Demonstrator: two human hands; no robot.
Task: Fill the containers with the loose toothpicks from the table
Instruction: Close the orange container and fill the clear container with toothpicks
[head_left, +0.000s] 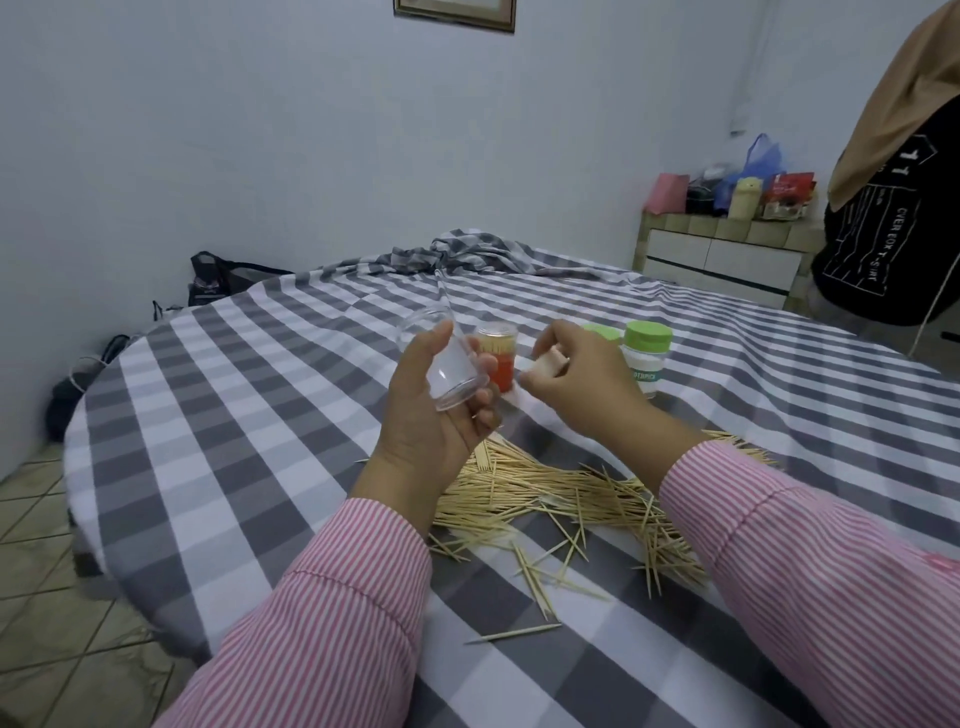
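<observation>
My left hand (441, 410) grips a clear plastic container (441, 358), tilted, mouth up toward 11 o'clock, and it looks empty. My right hand (576, 379) pinches a small bundle of toothpicks (543, 366), blunt ends showing, just right of the container, not yet in it.

To do this well, I reckon: tip the container's mouth toward the bundle at 3 o'clock, keep the picks parallel & squeezed tight, slide them in points-first or all one way, then tap the base so they settle. Loose grip = picks fan out & jam across the rim.

The loose toothpicks (561, 499) lie in a heap on the checked tablecloth (260, 415) at 6 o'clock, under both wrists, w/ strays toward me. Plenty left, so the job is early on.

Around: a red container (500, 358) already packed w/ picks stands just behind the clear one at 12 o'clock. A green-capped jar (647, 358) is at 2 o'clock, a second green lid (601, 332) partly hidden behind my right hand. Another person (893, 197) stands far off at 2 o'clock.

In the way: my sleeves (810, 561) hang over the heap & could drag picks off the edge; red container sits close enough to knock.
</observation>
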